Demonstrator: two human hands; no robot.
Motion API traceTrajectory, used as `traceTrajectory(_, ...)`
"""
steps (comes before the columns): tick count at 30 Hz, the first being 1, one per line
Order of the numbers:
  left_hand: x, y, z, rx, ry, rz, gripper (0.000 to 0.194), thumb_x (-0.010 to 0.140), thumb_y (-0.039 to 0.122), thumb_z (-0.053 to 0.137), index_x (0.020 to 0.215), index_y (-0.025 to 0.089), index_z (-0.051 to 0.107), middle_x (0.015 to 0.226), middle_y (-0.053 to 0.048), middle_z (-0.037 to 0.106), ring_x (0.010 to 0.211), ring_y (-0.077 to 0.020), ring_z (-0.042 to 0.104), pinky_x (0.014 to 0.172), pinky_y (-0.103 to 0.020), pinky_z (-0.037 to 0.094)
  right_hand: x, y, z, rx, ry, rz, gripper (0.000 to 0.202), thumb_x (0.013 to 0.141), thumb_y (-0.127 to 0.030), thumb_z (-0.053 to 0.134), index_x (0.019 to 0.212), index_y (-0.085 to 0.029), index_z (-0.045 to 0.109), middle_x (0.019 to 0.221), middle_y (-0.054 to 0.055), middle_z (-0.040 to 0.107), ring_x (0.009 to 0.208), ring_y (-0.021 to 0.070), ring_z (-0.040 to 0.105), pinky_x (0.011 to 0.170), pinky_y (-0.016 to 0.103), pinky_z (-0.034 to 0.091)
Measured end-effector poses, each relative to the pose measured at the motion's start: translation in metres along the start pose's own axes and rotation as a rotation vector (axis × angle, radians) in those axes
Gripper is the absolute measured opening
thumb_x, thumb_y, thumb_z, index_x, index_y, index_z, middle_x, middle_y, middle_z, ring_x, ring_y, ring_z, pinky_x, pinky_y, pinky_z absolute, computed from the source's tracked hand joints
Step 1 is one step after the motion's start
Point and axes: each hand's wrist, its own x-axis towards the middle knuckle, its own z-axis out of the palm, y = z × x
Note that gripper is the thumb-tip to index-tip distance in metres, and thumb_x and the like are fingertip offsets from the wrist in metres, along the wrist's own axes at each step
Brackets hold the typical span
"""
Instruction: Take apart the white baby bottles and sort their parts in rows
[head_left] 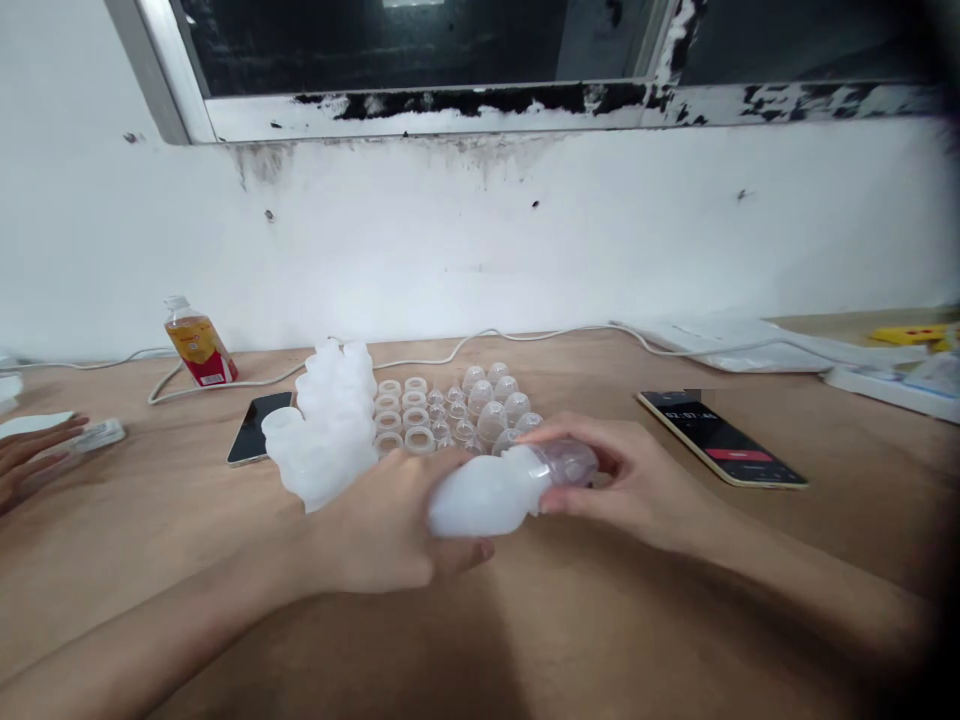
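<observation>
A milky-white baby bottle (484,498) lies sideways between my hands, just above the table. My left hand (390,520) is wrapped round its base end, with the fingertips partly hidden behind it. At the other end, the fingers of my right hand (630,475) grip the clear domed cap (568,463), which sits on the bottle's neck. Behind my left hand stand several white bottles (330,430) bunched together. Beyond the held bottle are rows of whitish rings (388,420), small clear nipples (456,410) and larger clear domed caps (491,422).
A dark phone (259,428) lies left of the bottles; another phone (720,440) shows a timer at right. A drink bottle (196,345) stands by a white cable (450,350). Another person's hand (34,455) rests at far left. A plastic bag (735,345) lies back right.
</observation>
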Motion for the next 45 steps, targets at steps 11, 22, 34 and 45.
traceTrajectory(11,-0.023,-0.01,-0.01,-0.378,-0.013,-0.291,0.033,0.068,0.04,0.053,0.095,0.02,0.052,0.077,0.0,0.057,0.069,-0.0152,0.052,0.057,-0.023,0.039,-0.012,0.035,0.001,-0.516,-0.032,-0.212,0.032,0.066,-0.047,0.057,0.087,-0.023,0.055,0.097,0.009,0.051,0.095,0.0241,0.046,0.077,0.04,0.04)
traceTrajectory(22,-0.026,-0.013,-0.009,-0.41,0.051,-0.292,0.036,0.069,0.043,0.052,0.095,0.019,0.051,0.074,0.0,0.056,0.064,-0.0141,0.05,0.053,-0.022,0.038,0.007,0.043,0.039,-0.844,-0.024,-0.27,0.056,0.076,-0.052,0.038,0.114,-0.012,0.046,0.124,0.018,0.039,0.122,0.0307,0.02,0.096,0.052,0.019)
traceTrajectory(34,-0.021,-0.023,-0.003,-0.412,0.028,-0.224,0.037,0.068,0.043,0.053,0.097,0.02,0.051,0.086,-0.001,0.056,0.073,-0.0156,0.051,0.058,-0.023,0.04,0.032,0.056,0.051,-0.895,-0.037,-0.238,0.044,0.082,-0.043,0.033,0.104,-0.011,0.051,0.114,0.02,0.048,0.113,0.0296,0.038,0.094,0.052,0.022)
traceTrajectory(45,-0.024,-0.026,0.003,-0.023,0.116,-0.167,0.043,0.072,0.041,0.048,0.111,0.023,0.04,0.094,-0.004,0.058,0.077,-0.02,0.054,0.061,-0.028,0.042,0.035,0.017,0.024,-0.184,0.08,-0.076,0.036,0.086,-0.037,0.025,0.112,-0.019,0.043,0.113,0.01,0.048,0.106,0.0194,0.045,0.087,0.038,0.038)
